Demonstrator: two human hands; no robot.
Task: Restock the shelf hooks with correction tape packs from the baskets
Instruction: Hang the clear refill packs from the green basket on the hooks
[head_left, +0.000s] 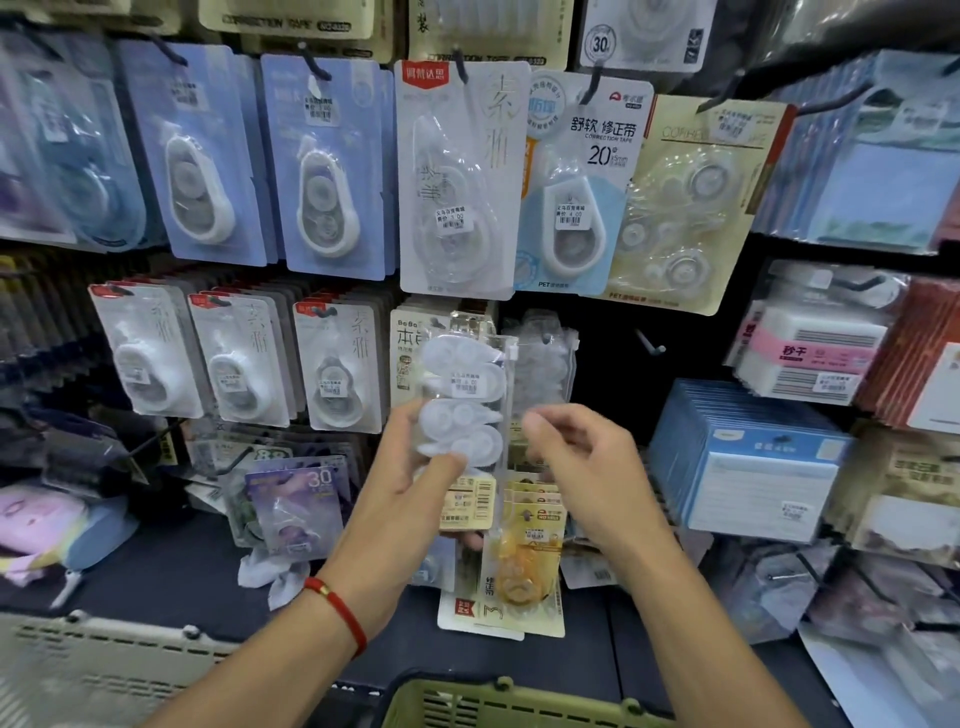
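So, a clear zip pouch of white correction tapes (465, 400) is being held up in front of the shelf wall, roughly in the middle of the view. It's gripped by the left hand (415, 467): the thumb is pressed across the lower front of the pouch and the other fingers are curled round behind it, so that hand is closed on the pack. A few flatter carded packs (470, 504) look to be pinched in the same hand behind the pouch, though exactly how they're held can't be made out. A red string bracelet (337, 608) is worn on the left wrist.

The right hand (576, 457) is raised just beside the pouch's right edge, fingers loosely bent with thumb and forefinger close together. Whether anything is actually touched or pinched there can't be told, since it's a bit blurred.

Directly behind the pouch a similar clear pouch (543, 358) can be seen hanging on a hook, and a bare hook (652, 345) sticks out just to the right of it. The row above is filled with hanging correction tape cards, like the white one (457, 176) and the pale blue "20" one (576, 182).

At the bottom edge, the rim of a green basket (519, 701) is seen between the forearms, and a grey basket (104, 670) is at the lower left.
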